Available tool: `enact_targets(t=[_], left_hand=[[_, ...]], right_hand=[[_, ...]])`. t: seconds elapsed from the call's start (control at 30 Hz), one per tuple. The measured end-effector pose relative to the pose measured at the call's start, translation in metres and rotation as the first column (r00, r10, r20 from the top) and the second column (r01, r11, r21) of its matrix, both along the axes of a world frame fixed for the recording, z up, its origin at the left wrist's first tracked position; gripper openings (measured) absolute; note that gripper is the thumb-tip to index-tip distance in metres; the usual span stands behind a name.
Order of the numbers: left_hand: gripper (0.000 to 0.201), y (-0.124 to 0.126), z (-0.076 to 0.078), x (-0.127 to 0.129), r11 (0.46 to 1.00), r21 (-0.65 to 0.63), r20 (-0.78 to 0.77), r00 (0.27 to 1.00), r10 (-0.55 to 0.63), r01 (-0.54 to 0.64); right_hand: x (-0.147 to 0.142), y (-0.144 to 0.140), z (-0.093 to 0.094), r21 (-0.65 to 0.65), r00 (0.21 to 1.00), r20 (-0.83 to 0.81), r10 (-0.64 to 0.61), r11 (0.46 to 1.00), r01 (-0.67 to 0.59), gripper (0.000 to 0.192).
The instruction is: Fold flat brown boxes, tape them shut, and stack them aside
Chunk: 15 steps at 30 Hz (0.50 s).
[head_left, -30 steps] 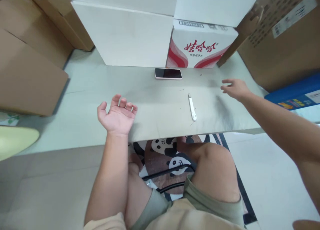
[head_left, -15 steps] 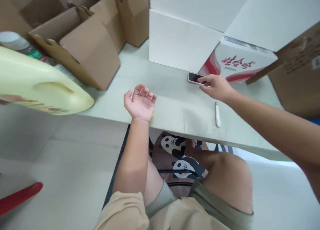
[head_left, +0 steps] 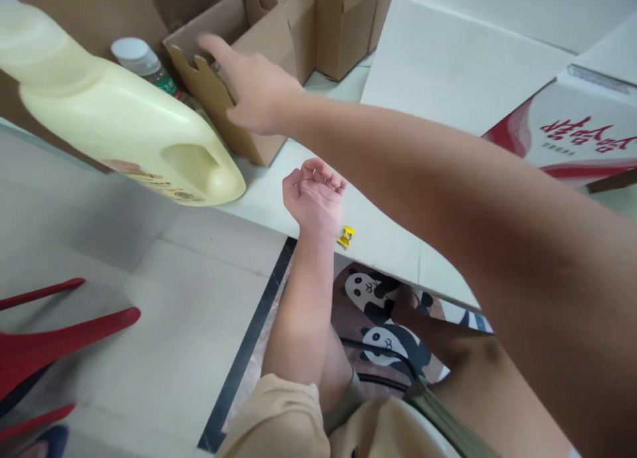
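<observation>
My left hand [head_left: 316,199] rests palm up near the table's front edge, its fingers loosely curled and nothing in the palm. Just right of its wrist lies a small candy in a yellow wrapper [head_left: 347,236]. My right arm crosses over the table, and my right hand [head_left: 261,93] is at the near side of an open cardboard box [head_left: 271,40]. Its thumb and index finger are spread apart, somewhat blurred, with no object visible between them. The remaining fingers are hidden, and I cannot tell whether the hand touches the box.
A large pale yellow jug [head_left: 124,119] leans at the table's left, beside a white-capped bottle [head_left: 144,63]. More cardboard boxes [head_left: 343,26] stand behind. On the right is a red-and-white carton [head_left: 572,129]. Red furniture legs [head_left: 99,322] show on the floor at left.
My right hand has left the phone and swung left to the cardboard box. The view has shifted left; the yellow candy shows fully, while the phone and white pen-shaped tool are no longer visible.
</observation>
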<state>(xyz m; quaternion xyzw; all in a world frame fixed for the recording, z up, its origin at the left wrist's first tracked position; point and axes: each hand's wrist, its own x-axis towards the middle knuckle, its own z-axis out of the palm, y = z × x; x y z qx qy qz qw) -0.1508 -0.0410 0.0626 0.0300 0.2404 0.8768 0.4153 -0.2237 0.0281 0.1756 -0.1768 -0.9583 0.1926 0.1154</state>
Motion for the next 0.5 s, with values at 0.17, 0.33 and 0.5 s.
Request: enact_targets(t=[0.17, 0.33, 0.5], left_hand=[[0.032, -0.002, 0.005, -0.002, 0.999, -0.026, 0.053, 0.998, 0.032, -0.03], [0.034, 0.002, 0.0, -0.001, 0.897, -0.182, -0.116, 0.914, 0.388, -0.404], [0.029, 0.006, -0.011, 0.002, 0.795, -0.214, -0.366, 0.801, 0.474, -0.568]], right_hand=[[0.008, 0.022, -0.015, 0.237, 0.994, -0.002, -0.109, 0.966, 0.106, 0.031], [0.075, 0.064, -0.024, 0.295, 0.937, -0.038, -0.348, 0.892, 0.343, 0.038], [0.201, 0.078, -0.03, 0.221, 0.909, -0.286, -0.302, 0.902, 0.37, 0.033]])
